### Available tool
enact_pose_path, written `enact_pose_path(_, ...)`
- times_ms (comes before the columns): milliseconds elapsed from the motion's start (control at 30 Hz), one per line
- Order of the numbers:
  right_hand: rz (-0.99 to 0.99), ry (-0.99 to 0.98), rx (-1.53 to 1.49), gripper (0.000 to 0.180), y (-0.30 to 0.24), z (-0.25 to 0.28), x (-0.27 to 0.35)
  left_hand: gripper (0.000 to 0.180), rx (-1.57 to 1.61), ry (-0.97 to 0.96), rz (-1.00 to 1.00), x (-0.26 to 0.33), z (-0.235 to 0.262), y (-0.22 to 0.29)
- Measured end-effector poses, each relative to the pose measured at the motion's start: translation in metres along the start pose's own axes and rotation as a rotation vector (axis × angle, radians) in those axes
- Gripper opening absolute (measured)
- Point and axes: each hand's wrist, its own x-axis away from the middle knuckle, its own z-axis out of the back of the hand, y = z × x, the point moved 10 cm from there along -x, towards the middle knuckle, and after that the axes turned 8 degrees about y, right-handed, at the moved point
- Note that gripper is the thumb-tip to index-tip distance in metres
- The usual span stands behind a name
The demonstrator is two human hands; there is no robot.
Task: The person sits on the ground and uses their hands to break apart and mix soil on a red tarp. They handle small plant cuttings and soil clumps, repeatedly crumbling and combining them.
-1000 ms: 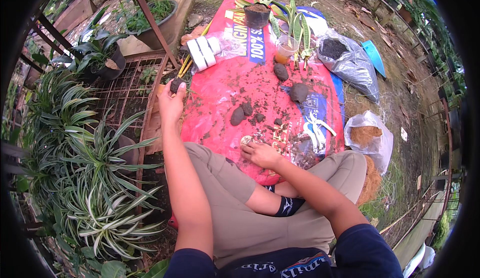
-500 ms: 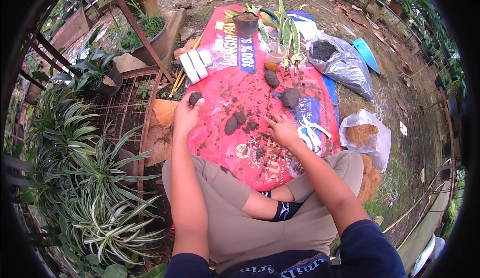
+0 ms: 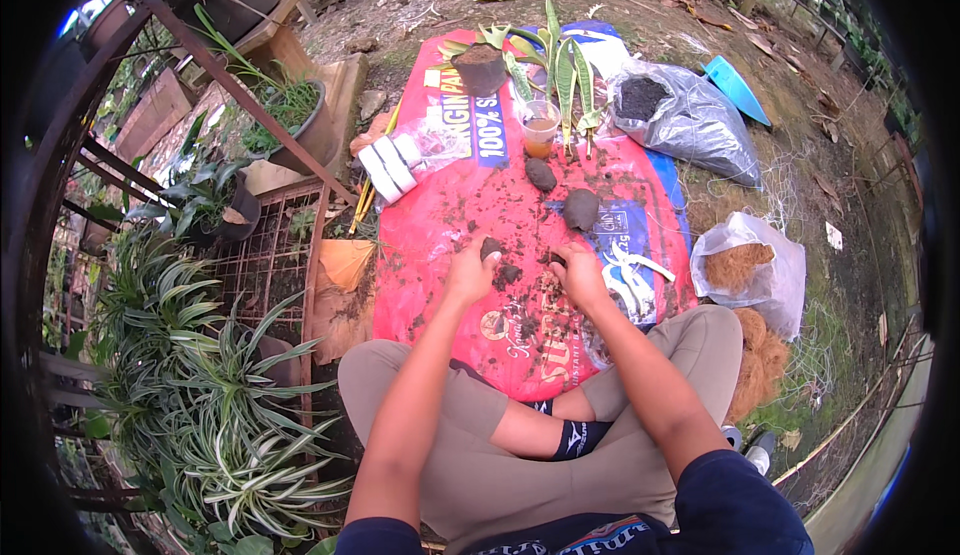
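My left hand (image 3: pixel 472 275) is over the middle of the red plastic sheet (image 3: pixel 430 300), its fingers closed on a dark lump of soil (image 3: pixel 490 248). Part of that lump is hidden by the fingers, as is the sheet under the hand. To its right, my right hand (image 3: pixel 580 275) has its fingers and thumb together around a bit of dark soil (image 3: pixel 557 258). Loose crumbs of soil (image 3: pixel 508 274) lie between the hands. Beyond my right hand sit a round dark soil ball (image 3: pixel 580 210) and an oval one (image 3: pixel 540 175).
Farther back stand a cup of brownish liquid (image 3: pixel 540 133), a dark pot of soil (image 3: pixel 479 70), snake plant leaves (image 3: pixel 566 80) and a grey bag of soil (image 3: pixel 690 120). White rolls (image 3: pixel 388 169) lie left. A bag of brown fibre (image 3: pixel 745 263) stands right; striped plants (image 3: pixel 240 435) crowd the left.
My left hand has come right and nearer to me from the sheet's left edge, and now covers the spot where small lumps lay. My right hand's spread fingers have drawn together around soil.
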Motion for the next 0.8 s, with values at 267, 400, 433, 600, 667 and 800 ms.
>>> enact_pose_path(267, -0.112, 0.033, -0.037, 0.023, 0.015, 0.019, -0.016, 0.041, -0.16, -0.141, -0.041, -0.002, -0.087, 0.065)
enact_pose_path(400, -0.188, 0.047, -0.013, 0.019, 0.027, 0.025, -0.019, 0.037, -0.303, -0.208, -0.065, 0.001, -0.108, 0.083)
enact_pose_path(433, -0.215, 0.022, 0.0, 0.019, 0.031, 0.023, -0.02, 0.038, -0.337, -0.228, -0.063, 0.001, -0.109, 0.082)
enact_pose_path(600, -0.208, -0.064, 0.141, 0.022, 0.029, 0.017, -0.021, 0.06, -0.346, -0.232, -0.133, 0.011, -0.102, 0.091)
enact_pose_path(667, -0.127, -0.018, 0.243, 0.023, 0.032, 0.02, -0.022, 0.069, -0.306, -0.27, -0.171, 0.014, -0.102, 0.106)
enact_pose_path(800, -0.055, 0.023, 0.287, 0.021, 0.024, 0.019, -0.025, 0.068, -0.112, -0.405, -0.046, -0.003, -0.085, 0.084)
